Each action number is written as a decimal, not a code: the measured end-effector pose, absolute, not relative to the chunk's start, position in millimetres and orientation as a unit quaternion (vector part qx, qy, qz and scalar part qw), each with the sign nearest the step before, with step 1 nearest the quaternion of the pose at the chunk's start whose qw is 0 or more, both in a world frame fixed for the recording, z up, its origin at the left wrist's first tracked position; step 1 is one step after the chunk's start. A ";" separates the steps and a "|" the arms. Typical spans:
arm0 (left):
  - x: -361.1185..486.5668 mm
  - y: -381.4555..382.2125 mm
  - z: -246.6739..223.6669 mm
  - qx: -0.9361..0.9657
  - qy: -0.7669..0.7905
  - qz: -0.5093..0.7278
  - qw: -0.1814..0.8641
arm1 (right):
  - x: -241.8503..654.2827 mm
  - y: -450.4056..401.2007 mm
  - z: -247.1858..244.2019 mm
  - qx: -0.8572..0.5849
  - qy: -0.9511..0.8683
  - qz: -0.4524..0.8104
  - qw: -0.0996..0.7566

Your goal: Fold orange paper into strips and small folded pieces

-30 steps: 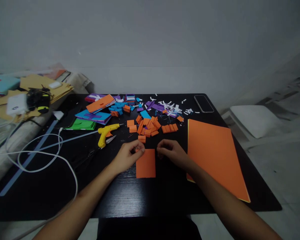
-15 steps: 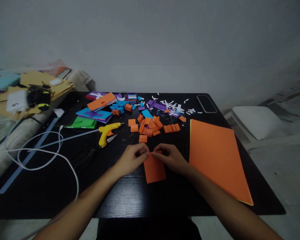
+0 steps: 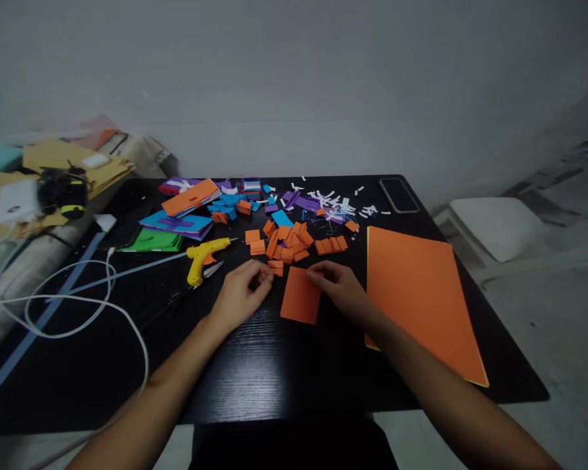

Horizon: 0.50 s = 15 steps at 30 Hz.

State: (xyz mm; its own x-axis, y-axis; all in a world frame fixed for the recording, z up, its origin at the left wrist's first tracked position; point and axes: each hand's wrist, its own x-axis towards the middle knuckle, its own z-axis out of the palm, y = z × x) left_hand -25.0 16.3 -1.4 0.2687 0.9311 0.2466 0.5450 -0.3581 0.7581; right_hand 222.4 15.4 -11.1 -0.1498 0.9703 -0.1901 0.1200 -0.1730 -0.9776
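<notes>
An orange paper card [image 3: 300,299] is pinched at its upper right corner by my right hand [image 3: 340,287], thumb in front and fingers behind. It is a rectangle, tilted slightly over the black table [image 3: 255,378]. To the left of the card is my left hand [image 3: 242,290], its thumb and fingertips curled together with nothing visible between them. Those fingertips are close beside a small folded orange paper piece [image 3: 276,267]; whether they touch it I cannot tell. Just beyond both hands lies a pile of folded orange paper pieces [image 3: 294,241].
Large orange sheets [image 3: 416,294] lie at right, under my forearm. A yellow glue gun [image 3: 198,258], scissors [image 3: 169,303], folded colored papers [image 3: 176,225] and a white cable [image 3: 98,301] occupy the left. White paper scraps [image 3: 338,202] and a phone [image 3: 398,196] lie at the back.
My left hand has let go of the orange card and moved left, away from it. My right hand still grips the card, which has moved up and turned slightly. The view has shifted a little.
</notes>
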 end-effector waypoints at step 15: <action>-17.8 9.2 -7.4 0.763 0.458 0.349 0.295 | 216.1 10.7 -5.8 -0.461 -0.461 0.648 0.395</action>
State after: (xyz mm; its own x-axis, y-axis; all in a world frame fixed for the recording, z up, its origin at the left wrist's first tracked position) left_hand -17.8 9.2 -7.4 0.3373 0.9041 0.2624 0.4932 -0.4071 0.7688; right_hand 216.1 10.7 -5.8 -0.2635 0.9360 -0.2333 -0.0868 -0.2639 -0.9606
